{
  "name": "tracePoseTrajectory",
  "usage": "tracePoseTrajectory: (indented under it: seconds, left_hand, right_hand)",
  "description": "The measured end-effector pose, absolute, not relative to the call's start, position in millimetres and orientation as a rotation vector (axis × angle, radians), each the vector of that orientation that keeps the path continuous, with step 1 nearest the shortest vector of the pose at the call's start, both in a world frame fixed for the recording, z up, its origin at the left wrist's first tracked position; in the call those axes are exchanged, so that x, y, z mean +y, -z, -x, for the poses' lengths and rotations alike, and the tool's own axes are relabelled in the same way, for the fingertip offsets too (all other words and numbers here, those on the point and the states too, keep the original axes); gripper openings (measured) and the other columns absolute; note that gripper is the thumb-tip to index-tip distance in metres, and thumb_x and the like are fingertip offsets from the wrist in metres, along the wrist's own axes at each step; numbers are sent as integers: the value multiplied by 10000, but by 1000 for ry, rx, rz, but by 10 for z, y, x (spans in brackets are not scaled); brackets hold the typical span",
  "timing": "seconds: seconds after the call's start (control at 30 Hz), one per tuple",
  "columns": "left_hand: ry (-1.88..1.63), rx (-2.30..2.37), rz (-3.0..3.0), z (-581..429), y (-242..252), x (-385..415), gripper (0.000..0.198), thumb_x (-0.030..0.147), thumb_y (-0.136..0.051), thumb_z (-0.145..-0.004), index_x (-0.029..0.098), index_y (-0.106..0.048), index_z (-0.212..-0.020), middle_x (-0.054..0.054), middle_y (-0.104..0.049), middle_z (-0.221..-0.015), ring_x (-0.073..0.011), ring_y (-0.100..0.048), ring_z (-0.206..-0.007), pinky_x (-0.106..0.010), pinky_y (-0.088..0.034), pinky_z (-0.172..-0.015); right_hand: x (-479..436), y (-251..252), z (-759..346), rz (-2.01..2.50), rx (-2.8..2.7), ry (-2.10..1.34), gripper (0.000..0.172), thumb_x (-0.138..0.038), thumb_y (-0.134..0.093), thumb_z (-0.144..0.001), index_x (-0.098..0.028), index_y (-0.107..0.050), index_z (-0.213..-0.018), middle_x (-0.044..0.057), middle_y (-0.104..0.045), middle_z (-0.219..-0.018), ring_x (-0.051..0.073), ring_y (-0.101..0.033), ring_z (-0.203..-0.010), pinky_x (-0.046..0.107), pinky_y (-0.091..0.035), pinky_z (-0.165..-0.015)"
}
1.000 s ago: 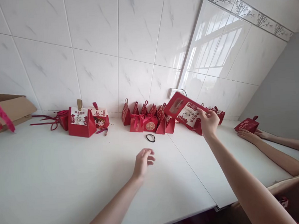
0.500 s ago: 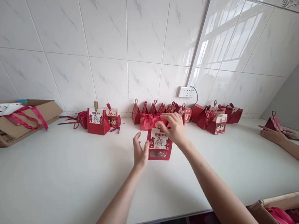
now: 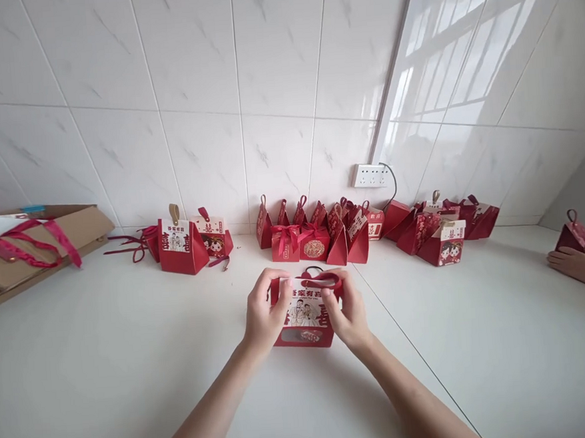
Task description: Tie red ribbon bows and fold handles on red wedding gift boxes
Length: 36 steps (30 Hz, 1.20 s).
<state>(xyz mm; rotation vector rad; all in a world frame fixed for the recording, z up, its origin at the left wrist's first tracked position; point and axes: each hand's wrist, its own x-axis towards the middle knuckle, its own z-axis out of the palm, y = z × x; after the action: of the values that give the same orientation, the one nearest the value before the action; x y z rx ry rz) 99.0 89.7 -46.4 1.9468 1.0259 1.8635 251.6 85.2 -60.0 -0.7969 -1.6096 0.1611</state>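
A red paper gift box with a white printed panel and a small clear window stands in front of me on the counter. My left hand is closed on its top left edge, thumb in front and fingers behind. My right hand is closed at the top right corner, with the thumb against the panel. A dark red strap loops along the top edge beside the right fingers. The back of the box is hidden.
Behind it, against the tiled wall, stand several red gift boxes, more boxes to the right and a larger one to the left. A cardboard box with ribbons sits far left. Another person's hand touches a red box at far right.
My left hand has gone from open beside the box to gripping its top left edge. My right hand has moved down to the top right corner. The view has shifted slightly.
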Motion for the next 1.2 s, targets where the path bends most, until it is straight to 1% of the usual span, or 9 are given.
tracePoseTrajectory:
  seconds: [0.1, 0.23, 0.43, 0.6, 0.7, 0.87, 0.97, 1.1, 1.2]
  left_hand:
    - [-1943, 859, -2190, -997, 448, 798, 131, 165, -476, -884, 199, -570, -969, -13, -600, -832, -109, -586, -741, -216, -494, -667]
    - [-1920, 651, -2306, -1081, 450, 723, 148, 146, -476, -879, 188, -572, -985, -30, -586, -835, -118, -575, -738, -224, -493, -628]
    - [-1937, 678, -2212, -1156, 466, 665, 141, 155, -618, -813, 193, -560, -935, -34, -620, -876, -141, -632, -831, -242, -534, -701]
    - [-1926, 658, -2083, -1148, 455, 608, 135, 121, -628, -794, 193, -562, -887, -26, -669, -877, -128, -660, -787, -216, -543, -659]
    - [-1947, 775, -2024, -1125, 433, 612, 89, 168, -638, -794, 190, -575, -854, -3, -674, -790, -115, -651, -697, -200, -528, -612]
    - [-1939, 876, -2137, -1056, 388, 684, 140, 186, -614, -815, 193, -622, -954, 6, -674, -785, -102, -621, -661, -204, -507, -616]
    - [-1868, 839, -2212, -1032, 367, 711, 77, 175, -565, -846, 187, -638, -866, 0, -648, -756, -101, -597, -667, -210, -488, -613]
    - [-1819, 891, -2140, -1027, 332, 700, 119, 215, -549, -865, 185, -612, -769, 8, -612, -681, -102, -583, -637, -209, -482, -600]
    - [-1792, 926, -2110, -1026, 313, 679, 117, 230, -562, -859, 189, -613, -762, -8, -659, -750, -120, -622, -711, -223, -509, -660]
  right_hand:
    - [731, 450, -2535, 760, -1548, -108, 105, -260, -517, -886, -203, -579, -823, 23, -581, -785, 147, -546, -709, 278, -450, -630]
    - [645, 343, -2538, 761, -1410, -238, 188, -251, -622, -831, -203, -572, -656, -37, -537, -591, 102, -484, -530, 230, -386, -501]
    - [630, 341, -2526, 729, -1393, -195, 239, -276, -627, -832, -205, -549, -618, -43, -478, -552, 100, -437, -503, 239, -342, -472]
    - [600, 338, -2538, 613, -1568, -83, 247, -339, -435, -922, -203, -581, -776, 22, -536, -680, 154, -498, -618, 314, -416, -569]
    - [596, 335, -2530, 576, -1661, -58, 127, -248, -459, -890, -202, -577, -907, 52, -576, -793, 184, -544, -726, 350, -453, -641]
    - [647, 391, -2485, 649, -1682, -17, 135, -120, -491, -865, -214, -562, -932, 32, -584, -793, 164, -544, -729, 315, -458, -631]
    - [677, 434, -2472, 675, -1691, 34, 140, -129, -491, -877, -227, -557, -952, 23, -573, -796, 156, -539, -704, 307, -455, -612]
    - [675, 446, -2469, 660, -1683, 53, 134, -125, -498, -872, -231, -550, -936, 15, -548, -771, 148, -525, -674, 297, -448, -585]
    - [652, 427, -2466, 612, -1714, 19, 160, -123, -503, -848, -218, -547, -969, 30, -551, -787, 160, -527, -701, 310, -456, -601]
